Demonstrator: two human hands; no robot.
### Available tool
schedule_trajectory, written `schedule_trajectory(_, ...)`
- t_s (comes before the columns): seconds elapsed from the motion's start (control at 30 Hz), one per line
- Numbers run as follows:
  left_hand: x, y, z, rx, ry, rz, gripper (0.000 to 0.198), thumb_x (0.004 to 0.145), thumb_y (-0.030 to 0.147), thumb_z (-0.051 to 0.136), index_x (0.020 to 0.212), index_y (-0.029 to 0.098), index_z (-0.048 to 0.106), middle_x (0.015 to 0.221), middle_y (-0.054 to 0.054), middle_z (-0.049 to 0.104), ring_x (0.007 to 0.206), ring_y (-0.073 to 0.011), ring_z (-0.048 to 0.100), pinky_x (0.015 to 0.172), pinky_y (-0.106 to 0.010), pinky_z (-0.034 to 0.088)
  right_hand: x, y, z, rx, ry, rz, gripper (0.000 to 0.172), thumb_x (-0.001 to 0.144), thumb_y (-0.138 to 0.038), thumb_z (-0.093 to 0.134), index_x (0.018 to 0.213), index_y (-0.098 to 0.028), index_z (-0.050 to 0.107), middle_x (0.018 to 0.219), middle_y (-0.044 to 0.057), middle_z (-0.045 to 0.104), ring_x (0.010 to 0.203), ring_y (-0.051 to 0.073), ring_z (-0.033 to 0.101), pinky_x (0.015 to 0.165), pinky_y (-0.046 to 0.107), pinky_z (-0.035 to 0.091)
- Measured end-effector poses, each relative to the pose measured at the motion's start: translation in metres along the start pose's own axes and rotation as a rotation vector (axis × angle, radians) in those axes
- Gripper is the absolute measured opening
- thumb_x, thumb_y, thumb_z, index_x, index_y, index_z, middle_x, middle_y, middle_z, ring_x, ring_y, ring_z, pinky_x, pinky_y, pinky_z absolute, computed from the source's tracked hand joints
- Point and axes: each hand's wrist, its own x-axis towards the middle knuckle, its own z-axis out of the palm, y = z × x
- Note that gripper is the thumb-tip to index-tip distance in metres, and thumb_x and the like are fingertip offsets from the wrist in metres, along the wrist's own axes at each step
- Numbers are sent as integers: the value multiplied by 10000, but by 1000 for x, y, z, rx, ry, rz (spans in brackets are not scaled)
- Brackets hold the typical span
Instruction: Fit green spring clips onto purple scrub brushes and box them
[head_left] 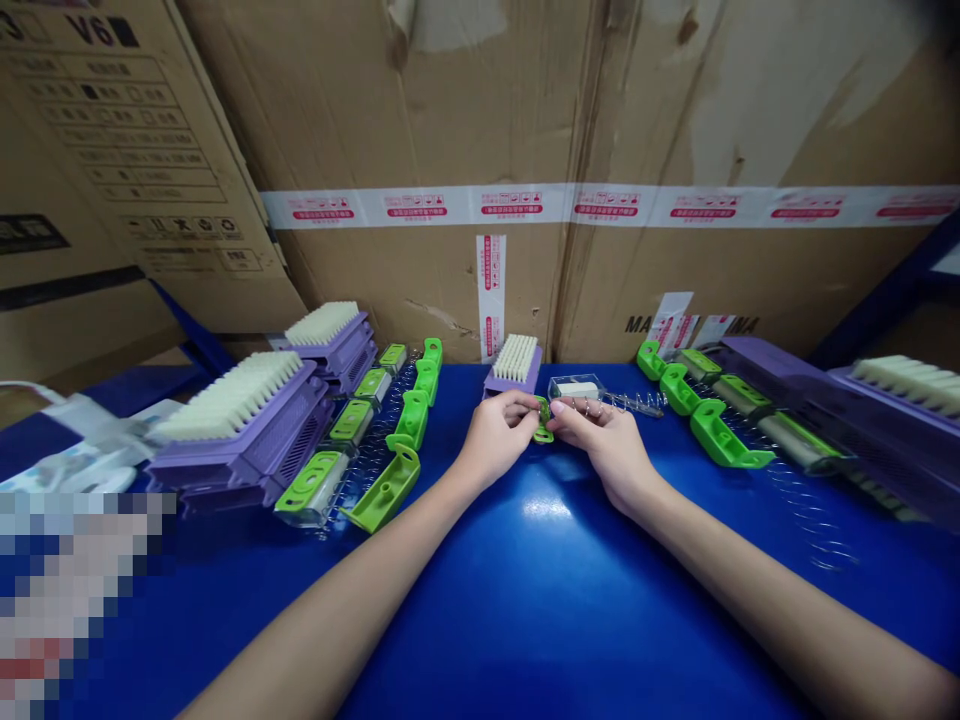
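Note:
Both my hands meet over the middle of the blue table [540, 600]. My left hand [495, 435] and my right hand [604, 440] are both closed in a pinch on one small green plastic part [543, 422] held between them. Just behind them lie a purple brush with white bristles [514, 362], a clear plastic piece with a white block [576, 388] and a metal spring [630, 403].
At the left stand stacked purple brushes [247, 420], with green handles [390, 485], clear pieces and springs laid in rows. At the right lie more green handles [724, 435], springs and purple brushes [892, 400]. Big cardboard boxes [570, 150] wall off the table's back.

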Motion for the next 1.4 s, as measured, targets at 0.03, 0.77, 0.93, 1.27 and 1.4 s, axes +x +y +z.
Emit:
schedule_trajectory(0.03, 0, 1, 0, -1, -7, -6, 131, 740, 39, 565, 837, 119, 603, 783, -49, 686, 733, -137, 665, 692, -237, 522, 0, 0, -1, 8, 12, 8, 391, 575, -429, 801, 809, -137, 687, 692, 33, 683, 687, 151, 631, 730, 286, 512)
schedule_trajectory(0.77, 0, 3, -4, -104, -150, -51, 381, 732, 51, 644, 1106, 104, 594, 1004, -121, 707, 924, -199, 679, 890, -358, 518, 7, -3, -10, 49, -41, 63, 301, 584, -385, 770, 709, -133, 661, 647, 37, 662, 649, 146, 617, 702, 276, 514)
schedule_trajectory(0.93, -2, 3, -2, -87, -124, -45, 467, 681, 20, 635, 1138, 95, 576, 1016, -127, 696, 889, -202, 682, 849, -341, 534, 5, 2, -9, -192, -101, -164, 278, 672, -408, 709, 754, -143, 680, 729, 48, 685, 693, 163, 616, 703, 296, 492)
schedule_trajectory(1.27, -1, 5, -7, -112, -240, -44, 633, 668, 27, 624, 1286, 110, 515, 985, -97, 711, 873, -181, 675, 841, -310, 515, 1, 0, -7, -316, -80, -252, 258, 705, -405, 677, 741, -149, 677, 736, 54, 687, 699, 178, 610, 684, 302, 473)
schedule_trajectory(1.4, -1, 7, -9, -111, -245, -47, 507, 700, 81, 646, 1201, 114, 579, 910, -86, 727, 846, -187, 683, 815, -308, 516, 5, 0, -12, -187, -97, -133, 285, 679, -422, 711, 712, -142, 671, 678, 43, 667, 668, 167, 603, 679, 296, 486)
